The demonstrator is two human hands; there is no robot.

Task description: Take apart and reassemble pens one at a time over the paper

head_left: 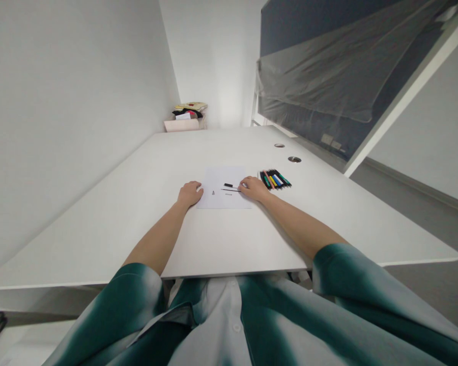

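A white sheet of paper (223,203) lies on the table with small, dark, pen-like parts on it. Among them are a short black piece like a pen cap (228,185), a thin dark rod like a refill (229,190), a tiny cone-shaped tip (213,192) and a small, thin, spring-like piece (228,194). My left hand (191,193) rests at the sheet's left edge, fingers loosely curved and holding nothing. At the right side of the sheet, my right hand (254,188) has its fingers curled by the end of the rod; what they grip is hidden.
Just right of my right hand lies a row of several coloured pens (275,179). Two round holes (294,159) sit in the white table (229,239) near its right side. A box with piled items (183,122) stands at the far end. A wall (61,101) borders the left.
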